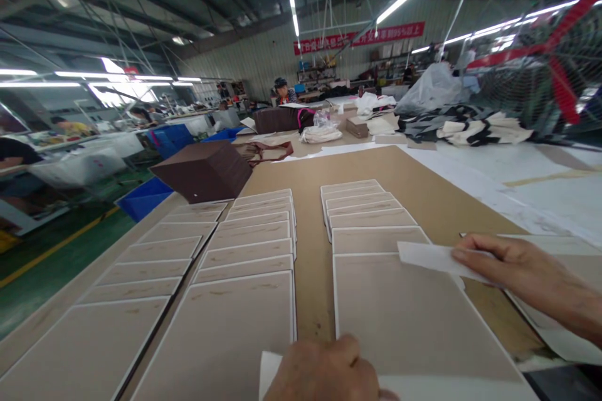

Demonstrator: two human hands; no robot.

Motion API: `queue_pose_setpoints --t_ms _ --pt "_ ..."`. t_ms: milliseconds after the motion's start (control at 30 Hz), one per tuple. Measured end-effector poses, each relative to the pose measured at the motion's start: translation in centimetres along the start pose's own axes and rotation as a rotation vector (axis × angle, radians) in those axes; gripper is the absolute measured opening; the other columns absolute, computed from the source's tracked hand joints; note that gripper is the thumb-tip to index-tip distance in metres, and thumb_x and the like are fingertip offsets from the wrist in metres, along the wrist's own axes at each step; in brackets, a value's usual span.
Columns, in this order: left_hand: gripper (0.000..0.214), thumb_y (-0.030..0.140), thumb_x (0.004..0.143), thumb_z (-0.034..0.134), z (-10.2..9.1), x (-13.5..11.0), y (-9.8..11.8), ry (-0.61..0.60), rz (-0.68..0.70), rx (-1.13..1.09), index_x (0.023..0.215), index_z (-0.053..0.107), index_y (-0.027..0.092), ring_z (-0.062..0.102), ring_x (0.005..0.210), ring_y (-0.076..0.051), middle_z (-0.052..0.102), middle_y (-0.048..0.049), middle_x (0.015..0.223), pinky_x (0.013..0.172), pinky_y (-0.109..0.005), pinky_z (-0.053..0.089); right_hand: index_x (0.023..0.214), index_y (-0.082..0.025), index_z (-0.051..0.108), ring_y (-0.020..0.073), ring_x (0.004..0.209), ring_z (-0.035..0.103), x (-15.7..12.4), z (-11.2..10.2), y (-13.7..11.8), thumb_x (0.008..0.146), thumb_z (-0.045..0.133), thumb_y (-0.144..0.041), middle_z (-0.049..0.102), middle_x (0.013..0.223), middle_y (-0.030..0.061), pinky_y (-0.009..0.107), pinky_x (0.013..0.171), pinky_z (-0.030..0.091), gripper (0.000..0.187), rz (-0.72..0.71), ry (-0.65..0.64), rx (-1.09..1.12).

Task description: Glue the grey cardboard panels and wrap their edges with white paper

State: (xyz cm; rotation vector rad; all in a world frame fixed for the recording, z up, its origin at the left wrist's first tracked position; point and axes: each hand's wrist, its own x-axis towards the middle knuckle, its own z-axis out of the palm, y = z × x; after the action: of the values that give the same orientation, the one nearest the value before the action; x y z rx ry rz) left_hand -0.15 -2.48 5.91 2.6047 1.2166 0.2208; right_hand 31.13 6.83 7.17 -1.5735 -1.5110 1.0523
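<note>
Rows of flat beige panels with white edges lie overlapped on a brown table (418, 182). My right hand (512, 266) pinches a thin white paper strip (433, 258) above the right row of panels (376, 232). My left hand (329, 369) sits at the bottom edge, fingers curled over a white sheet (270, 369) at the near end of the closest panel (414, 319). More panel rows (244, 244) run along the left side.
A dark brown box (204, 170) stands tilted at the far left of the table, blue bins (143, 197) beyond it. Fabric piles and bags (451, 113) crowd the far end. A seated person (283, 91) works in the distance. The green floor (56, 250) drops off left.
</note>
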Motion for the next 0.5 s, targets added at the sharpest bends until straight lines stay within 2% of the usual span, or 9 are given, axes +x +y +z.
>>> queue_pose_setpoints --t_ms 100,200,267,367,500 --pt "0.02 0.028 0.092 0.055 0.4 1.6 0.6 -0.031 -0.011 0.262 0.082 0.068 0.015 0.056 0.056 -0.017 0.062 -0.0066 0.077 0.04 -0.024 0.028 0.074 -0.022 0.066 0.0119 0.054 0.043 0.4 1.5 -0.7 0.073 0.067 -0.068 0.054 0.06 -0.0009 0.022 0.048 0.03 0.046 0.093 -0.221 0.033" --pt "0.014 0.02 0.089 0.055 1.1 3.2 0.8 -0.083 -0.101 0.339 0.095 0.065 0.013 0.063 0.081 -0.027 0.062 -0.0103 0.093 0.053 -0.032 0.05 0.077 -0.021 0.062 0.0099 0.058 0.043 0.7 4.0 -2.6 0.069 0.075 -0.06 0.055 0.067 -0.0025 0.019 0.05 0.031 0.041 0.185 -0.268 0.194" --pt "0.014 0.019 0.089 0.057 1.6 4.0 0.5 -0.052 -0.149 0.384 0.098 0.064 0.012 0.062 0.086 -0.027 0.06 -0.0101 0.095 0.058 -0.034 0.054 0.075 -0.021 0.061 0.0094 0.063 0.045 1.2 5.7 -3.9 0.065 0.079 -0.053 0.055 0.07 -0.0033 0.017 0.053 0.033 0.038 0.189 -0.287 0.229" --pt "0.012 0.019 0.088 0.06 2.5 4.3 -0.1 0.041 -0.154 0.447 0.097 0.064 0.011 0.06 0.085 -0.025 0.059 -0.0086 0.092 0.054 -0.031 0.053 0.071 -0.02 0.06 0.0088 0.06 0.043 2.4 8.0 -4.6 0.069 0.074 -0.047 0.051 0.065 -0.0044 0.017 0.051 0.031 0.031 0.145 -0.386 0.165" --pt "0.016 0.023 0.088 0.062 3.6 4.0 -0.6 0.136 -0.108 0.514 0.097 0.064 0.011 0.059 0.082 -0.025 0.059 -0.0079 0.091 0.048 -0.031 0.052 0.066 -0.019 0.059 0.0096 0.048 0.037 4.0 9.9 -4.0 0.079 0.06 -0.039 0.045 0.051 -0.0048 0.024 0.046 0.023 0.023 0.033 -0.44 -0.184"
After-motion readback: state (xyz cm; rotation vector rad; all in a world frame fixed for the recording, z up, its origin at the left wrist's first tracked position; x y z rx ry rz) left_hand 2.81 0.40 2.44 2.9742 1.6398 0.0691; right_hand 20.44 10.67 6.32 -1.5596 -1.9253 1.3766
